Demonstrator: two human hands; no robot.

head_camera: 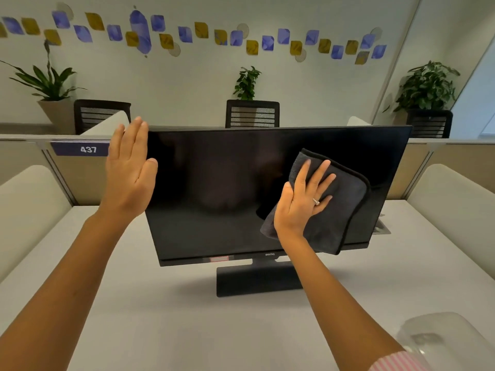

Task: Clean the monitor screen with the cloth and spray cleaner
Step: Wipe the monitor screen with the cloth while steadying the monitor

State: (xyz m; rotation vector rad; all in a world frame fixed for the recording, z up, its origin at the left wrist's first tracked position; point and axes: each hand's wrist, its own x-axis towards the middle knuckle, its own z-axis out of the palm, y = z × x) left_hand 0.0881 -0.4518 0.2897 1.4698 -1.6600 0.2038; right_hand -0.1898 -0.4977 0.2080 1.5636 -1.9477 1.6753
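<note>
A black monitor [214, 188] with a dark screen stands on its base in the middle of the white desk [166, 317]. My right hand [302, 199] presses a dark grey cloth [337, 215] flat against the right half of the screen, fingers spread; the cloth hangs down to the lower bezel. My left hand [128, 167] holds the monitor's left edge, fingers straight and upward, thumb lying over the front. A blurred translucent white shape [434, 336] sits at the bottom right, close to the camera; it may be the spray bottle.
Low padded dividers [29, 210] flank the desk on both sides, and a partition with a "437" label [80, 149] runs behind it. Beyond it stand black mesh chairs [251, 113] and potted plants [426, 87]. A cable hatch [381, 228] lies behind the monitor's right side.
</note>
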